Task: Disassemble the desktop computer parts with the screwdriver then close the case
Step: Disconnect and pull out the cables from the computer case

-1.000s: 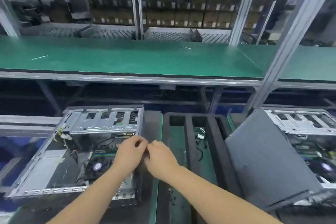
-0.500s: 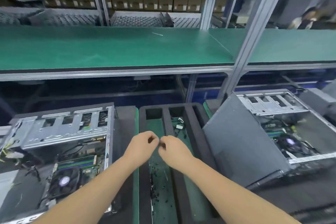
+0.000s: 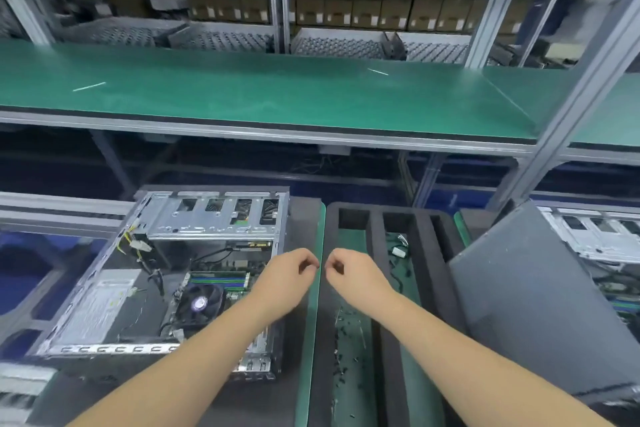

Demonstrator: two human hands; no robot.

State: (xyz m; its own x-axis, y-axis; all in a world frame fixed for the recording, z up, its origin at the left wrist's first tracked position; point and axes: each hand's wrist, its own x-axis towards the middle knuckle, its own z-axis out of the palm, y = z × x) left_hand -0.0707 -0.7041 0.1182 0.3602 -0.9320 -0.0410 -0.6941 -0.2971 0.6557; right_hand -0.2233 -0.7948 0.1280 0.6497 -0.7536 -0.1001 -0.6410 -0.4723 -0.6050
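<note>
Green workbench shelf [image 3: 277, 94] runs across background, racks of cardboard boxes [image 3: 346, 0] behind. Below, open desktop case [image 3: 104, 305] lies on its side at left, CPU fan [image 3: 197, 303] and RAM sticks [image 3: 220, 279] visible inside. Black foam tray [image 3: 429, 243] at centre, small screws [image 3: 346, 333] scattered in its left slot. Grey side panel [image 3: 530, 305] leans at right. Left hand [image 3: 287, 282] and right hand [image 3: 356, 279] hover near each other, apart, fingers curled; any pinched item too small to tell. Screwdriver not in sight.

Both hands, left [image 3: 287, 274] and right [image 3: 349, 276], fingers curled, hover near each other beside open grey metal computer case [image 3: 166, 274]; black foam tray [image 3: 429, 253] right.
</note>
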